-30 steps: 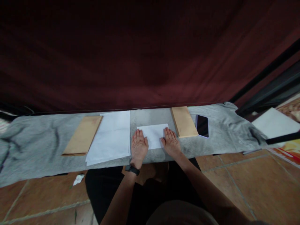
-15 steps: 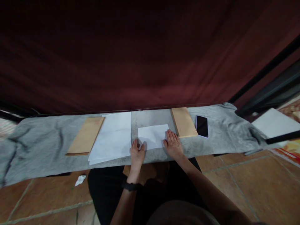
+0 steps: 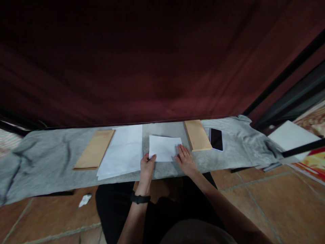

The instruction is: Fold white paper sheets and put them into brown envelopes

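Observation:
A folded white sheet of paper [image 3: 164, 147] lies on the grey cloth [image 3: 50, 162] in front of me. My left hand [image 3: 146, 165] pinches its near left corner, thumb on top, and lifts that edge a little. My right hand [image 3: 185, 159] lies flat with fingers stretched out on the sheet's near right corner. A stack of white sheets [image 3: 123, 150] lies just left of my left hand, and a brown envelope [image 3: 95, 149] beyond it. Another brown envelope [image 3: 196, 135] lies right of the folded sheet.
A dark phone [image 3: 216, 139] lies face up right of the brown envelope. A dark red curtain [image 3: 152, 67] hangs behind the bench. A white board [image 3: 291, 135] and black bars stand at the right. Terracotta floor tiles [image 3: 266, 196] and a paper scrap [image 3: 84, 200] lie below.
My left hand has slid back from lying flat on the sheet to its near left corner and pinched it, raising the edge. My right hand has stayed flat on the right corner.

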Motion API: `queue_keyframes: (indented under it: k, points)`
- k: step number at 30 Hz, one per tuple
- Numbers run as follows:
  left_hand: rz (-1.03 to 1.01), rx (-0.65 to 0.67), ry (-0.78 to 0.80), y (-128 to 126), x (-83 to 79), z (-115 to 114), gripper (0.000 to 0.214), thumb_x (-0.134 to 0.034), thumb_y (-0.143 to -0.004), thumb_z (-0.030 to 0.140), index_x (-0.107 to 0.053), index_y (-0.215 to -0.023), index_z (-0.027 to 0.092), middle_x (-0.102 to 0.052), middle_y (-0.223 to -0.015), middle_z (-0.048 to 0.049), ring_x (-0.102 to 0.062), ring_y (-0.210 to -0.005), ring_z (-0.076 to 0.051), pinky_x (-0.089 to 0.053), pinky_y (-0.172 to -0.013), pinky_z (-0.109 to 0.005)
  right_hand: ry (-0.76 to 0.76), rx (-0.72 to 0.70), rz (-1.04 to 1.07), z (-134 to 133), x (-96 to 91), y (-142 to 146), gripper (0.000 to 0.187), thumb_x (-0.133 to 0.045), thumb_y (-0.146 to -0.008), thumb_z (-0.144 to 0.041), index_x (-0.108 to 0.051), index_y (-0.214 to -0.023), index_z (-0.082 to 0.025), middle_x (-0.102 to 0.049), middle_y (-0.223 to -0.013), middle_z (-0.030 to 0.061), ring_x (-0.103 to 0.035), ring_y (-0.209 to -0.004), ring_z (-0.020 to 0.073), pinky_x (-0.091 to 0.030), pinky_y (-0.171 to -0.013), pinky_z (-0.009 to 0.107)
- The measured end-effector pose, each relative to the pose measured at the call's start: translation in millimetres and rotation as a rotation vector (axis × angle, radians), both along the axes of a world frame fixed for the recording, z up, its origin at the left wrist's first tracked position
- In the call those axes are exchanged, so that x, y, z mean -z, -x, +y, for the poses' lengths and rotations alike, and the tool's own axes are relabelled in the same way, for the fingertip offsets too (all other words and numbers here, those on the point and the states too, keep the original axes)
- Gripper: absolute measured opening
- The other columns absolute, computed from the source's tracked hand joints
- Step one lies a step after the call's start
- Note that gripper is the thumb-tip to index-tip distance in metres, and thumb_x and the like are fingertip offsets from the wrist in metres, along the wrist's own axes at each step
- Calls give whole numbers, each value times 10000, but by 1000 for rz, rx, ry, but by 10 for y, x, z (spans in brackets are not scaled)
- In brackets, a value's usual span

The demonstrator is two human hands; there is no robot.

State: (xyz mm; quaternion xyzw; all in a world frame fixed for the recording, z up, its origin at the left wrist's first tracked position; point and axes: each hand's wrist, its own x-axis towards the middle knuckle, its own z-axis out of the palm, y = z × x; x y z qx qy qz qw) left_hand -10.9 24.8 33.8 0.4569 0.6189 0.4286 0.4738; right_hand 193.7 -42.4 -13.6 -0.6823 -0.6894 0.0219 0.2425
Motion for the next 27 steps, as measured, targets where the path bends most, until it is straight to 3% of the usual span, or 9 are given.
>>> queue_keyframes:
  k: [4,7,9,12,14,16,20,24,27]
  points:
    - [-71,41,-95,-109,-350,-128,245,-678,-736,362,-700,-874,161,-693,-743,-3,-642,-709,-166,-525,-683,-273,20,-159,142,-46,-237,211,808,-505,-969,-460,-112,-1618,-180,-261,-1648,126,-263,-1516,254,-298,-1216,509]
    - [-140,193,-178,-207,-595,-230,306,-671,-802,423,-692,-968,167,-733,-909,-38,-673,-835,-185,-546,-763,-285,-4,-122,417,14,-457,377,644,-442,-991,-398,-294,-1581,-184,-361,-1610,103,-330,-1488,232,-299,-1226,452]
    - [-140,226,-232,-242,-658,-273,390,-582,-894,502,-677,-1086,176,-728,-1085,-75,-678,-1002,-209,-547,-858,-302,-25,-43,733,81,-581,445,552,-383,-1011,-423,-438,-1508,-187,-482,-1535,98,-431,-1429,228,-332,-1210,441]
    - [-50,173,-258,-235,-542,-291,457,-430,-986,518,-618,-1249,196,-632,-1344,-109,-590,-1249,-231,-516,-983,-335,-39,129,1212,157,-681,480,606,-326,-1010,-562,-537,-1408,-156,-605,-1411,125,-549,-1330,262,-414,-1148,479]
    - [11,76,-164,-221,-369,-298,448,-541,-947,469,-571,-1310,208,-603,-1388,-118,-582,-1267,-246,-513,-1001,-365,-48,168,1386,170,-673,478,687,-272,-1000,-633,-520,-1404,-136,-619,-1387,146,-581,-1295,282,-482,-1081,496]
    - [-53,63,-31,-223,-183,-319,539,-652,-874,388,-523,-1359,194,-645,-1325,-138,-648,-1169,-260,-557,-927,-382,-61,142,1454,158,-611,469,731,-225,-991,-671,-485,-1423,-142,-611,-1396,148,-582,-1294,282,-539,-1016,483]
    - [-237,149,82,-250,77,-348,646,-640,-849,292,-423,-1446,174,-741,-1118,-116,-732,-953,-242,-608,-787,-373,17,144,1472,91,-395,445,701,-248,-969,-692,-515,-1376,-188,-625,-1381,135,-627,-1239,277,-598,-924,453]
    - [-18,171,-72,-173,182,-212,683,-563,-837,180,-369,-1491,171,-738,-1148,-101,-721,-1010,-225,-599,-869,-369,237,210,1599,-83,-216,369,482,-454,-936,-590,-651,-1122,-191,-741,-1145,164,-737,-990,297,-595,-887,503]
    - [222,218,-207,-33,223,-38,698,-544,-816,145,-382,-1496,147,-707,-1234,-113,-688,-1106,-242,-552,-980,-394,431,43,1586,-265,-177,260,448,-485,-935,-562,-690,-1024,-173,-762,-1051,171,-752,-908,285,-586,-866,515]
